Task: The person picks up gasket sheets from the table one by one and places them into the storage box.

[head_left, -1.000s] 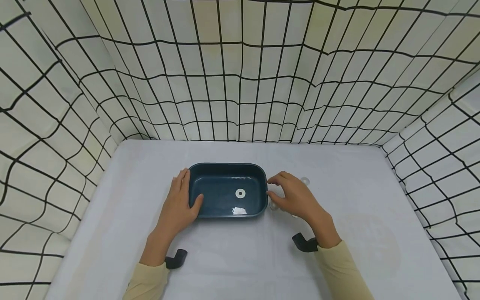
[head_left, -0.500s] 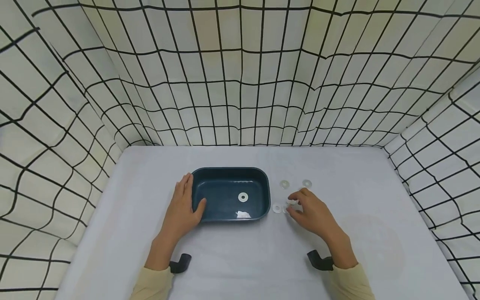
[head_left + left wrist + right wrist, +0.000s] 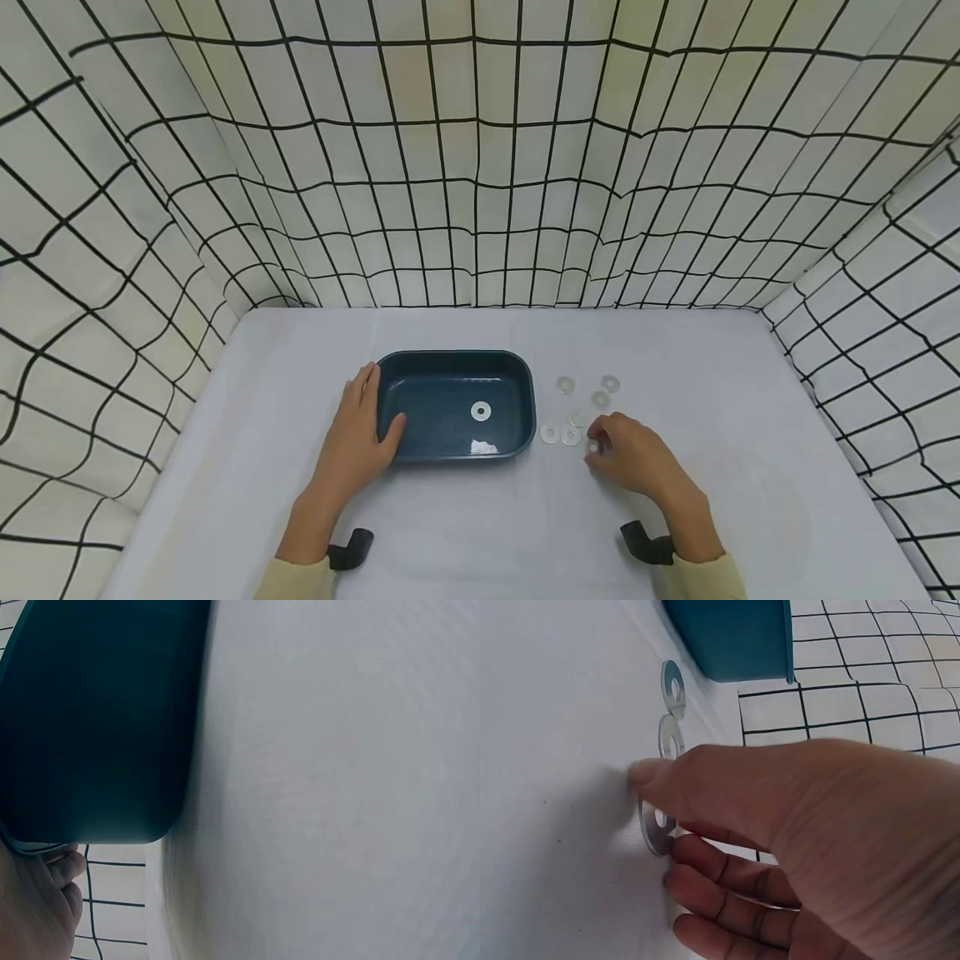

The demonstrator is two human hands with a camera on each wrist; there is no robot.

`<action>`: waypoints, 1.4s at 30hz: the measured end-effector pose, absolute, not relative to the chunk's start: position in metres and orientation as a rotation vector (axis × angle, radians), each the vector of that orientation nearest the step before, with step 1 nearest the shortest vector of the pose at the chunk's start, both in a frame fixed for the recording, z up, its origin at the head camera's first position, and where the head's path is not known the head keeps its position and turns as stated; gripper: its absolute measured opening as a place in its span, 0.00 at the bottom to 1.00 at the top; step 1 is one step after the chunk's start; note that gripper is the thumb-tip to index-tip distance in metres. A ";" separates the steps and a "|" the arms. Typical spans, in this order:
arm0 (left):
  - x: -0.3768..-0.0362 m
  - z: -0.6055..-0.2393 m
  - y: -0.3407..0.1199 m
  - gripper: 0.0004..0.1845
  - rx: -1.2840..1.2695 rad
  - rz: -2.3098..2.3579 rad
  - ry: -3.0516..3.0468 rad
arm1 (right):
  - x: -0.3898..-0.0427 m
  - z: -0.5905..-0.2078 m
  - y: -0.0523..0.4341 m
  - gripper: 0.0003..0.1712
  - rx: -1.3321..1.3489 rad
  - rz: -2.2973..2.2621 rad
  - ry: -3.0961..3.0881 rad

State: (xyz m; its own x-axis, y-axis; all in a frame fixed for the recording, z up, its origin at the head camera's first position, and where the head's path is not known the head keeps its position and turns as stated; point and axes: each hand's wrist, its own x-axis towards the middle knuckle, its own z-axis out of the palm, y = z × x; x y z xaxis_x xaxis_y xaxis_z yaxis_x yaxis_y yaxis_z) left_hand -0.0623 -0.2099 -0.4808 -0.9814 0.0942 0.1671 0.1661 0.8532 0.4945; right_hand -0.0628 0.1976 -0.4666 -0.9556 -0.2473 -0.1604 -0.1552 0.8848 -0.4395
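Note:
A dark blue-green rectangular tray [image 3: 450, 458] stands on the white-covered table. My left hand [image 3: 356, 442] holds its left end, thumb over the rim and fingers along the outer wall. One flat washer [image 3: 481, 411] lies inside the tray. To the right of the tray, my right hand [image 3: 637, 458] has curled thumb and fingers around the edges of another washer [image 3: 651, 825], low at the table. Beside those fingertips lie two washers in a row, the nearer one [image 3: 571, 436] and one close to the tray [image 3: 550, 433]. The left wrist view shows mostly the tray's outer side [image 3: 97, 727].
More loose washers lie farther back, including one [image 3: 565, 385] behind the tray's right side and a pair [image 3: 600, 400] to its right. Black netting [image 3: 480, 183] over pale walls encloses the back and both sides of the table. A dark wrist mount [image 3: 647, 546] sits at each wrist.
My right hand has moved from the tray's right wall rightward and nearer to the washers, and now closes around one. The left hand stays on the tray. The head view has shifted slightly.

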 end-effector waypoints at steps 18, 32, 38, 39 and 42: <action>-0.061 -0.485 -0.210 0.45 -0.220 -0.781 -2.863 | -0.059 -0.465 0.190 0.09 -0.258 -0.471 2.924; -0.063 -0.481 -0.210 0.46 -0.210 -0.799 -2.908 | -0.050 -0.468 0.168 0.10 -0.283 -0.255 3.154; -0.064 -0.480 -0.210 0.45 -0.207 -0.798 -2.913 | -0.049 -0.467 0.165 0.11 -0.275 -0.225 3.157; -0.064 -0.480 -0.210 0.45 -0.204 -0.800 -2.915 | -0.049 -0.467 0.165 0.11 -0.274 -0.225 3.155; -0.063 -0.481 -0.210 0.45 -0.198 -0.810 -2.916 | -0.048 -0.466 0.166 0.11 -0.268 -0.241 3.144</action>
